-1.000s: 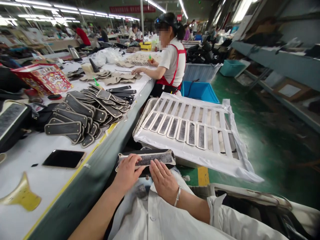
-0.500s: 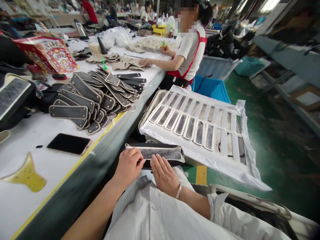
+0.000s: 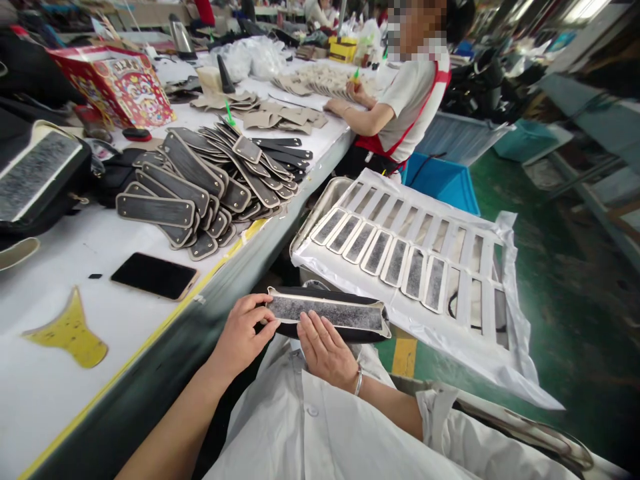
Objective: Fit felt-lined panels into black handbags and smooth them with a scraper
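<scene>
A long black bag (image 3: pixel 343 331) lies across my lap, with a grey fuzzy strip (image 3: pixel 325 310) framed by a cream edge facing up. My left hand (image 3: pixel 247 331) grips its left end, fingertips on the upper cream edge and thumb at the lower one. Flat on the lower side, near the middle of the strip, rests my right hand (image 3: pixel 327 350), its fingers stretched out close together. The right end of the bag, with raised cream corners, sticks out past my right hand. Its underside is hidden.
To the right, a white slotted sheet (image 3: pixel 367 270) carries several cream-edged grey strips (image 3: pixel 395 260). On the table at left are a pile of dark riveted straps (image 3: pixel 160 208), a phone (image 3: pixel 154 275) and a yellow template (image 3: pixel 75 333). A co-worker (image 3: pixel 415 100) stands beyond.
My left hand has shifted from over the strip to the bag's left end, uncovering more of the strip. My right hand stays flat on it. The view has turned slightly left.
</scene>
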`<state>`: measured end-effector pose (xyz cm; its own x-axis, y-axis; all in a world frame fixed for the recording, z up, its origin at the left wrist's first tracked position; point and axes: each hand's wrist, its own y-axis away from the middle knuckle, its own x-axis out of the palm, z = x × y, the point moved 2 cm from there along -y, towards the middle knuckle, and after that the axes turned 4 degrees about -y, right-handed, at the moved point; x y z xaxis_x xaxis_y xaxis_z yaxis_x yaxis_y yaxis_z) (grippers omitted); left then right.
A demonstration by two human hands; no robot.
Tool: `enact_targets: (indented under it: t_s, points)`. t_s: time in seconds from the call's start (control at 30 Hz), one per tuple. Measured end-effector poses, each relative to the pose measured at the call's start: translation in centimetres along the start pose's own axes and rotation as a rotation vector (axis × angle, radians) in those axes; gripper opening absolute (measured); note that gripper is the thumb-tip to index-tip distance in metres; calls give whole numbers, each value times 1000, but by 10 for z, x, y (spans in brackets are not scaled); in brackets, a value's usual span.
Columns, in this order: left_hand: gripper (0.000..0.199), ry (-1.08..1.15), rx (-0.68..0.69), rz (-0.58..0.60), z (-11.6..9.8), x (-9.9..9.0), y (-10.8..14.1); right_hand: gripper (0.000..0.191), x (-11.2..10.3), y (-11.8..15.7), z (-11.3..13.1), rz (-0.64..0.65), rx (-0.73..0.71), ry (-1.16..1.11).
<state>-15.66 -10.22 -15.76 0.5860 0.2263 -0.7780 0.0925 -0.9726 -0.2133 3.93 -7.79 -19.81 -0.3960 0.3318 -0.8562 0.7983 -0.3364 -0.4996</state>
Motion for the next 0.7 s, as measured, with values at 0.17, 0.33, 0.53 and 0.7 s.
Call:
enact_targets:
  t_s: [0.17, 0.33, 0.53, 0.7]
  points:
    - [15, 36, -18, 4, 0, 2, -4, 38, 5, -9, 5, 13, -40, -7]
    - [14, 123, -22, 78, 9, -2, -1, 39, 12, -22, 12, 43, -101, -34]
    - [10, 124, -102, -31, 10, -2, 3, 40, 12, -35, 15, 34, -81, -110]
    - [14, 117, -76, 2, 0, 8, 3, 47, -7, -8, -10, 99, -57, -159]
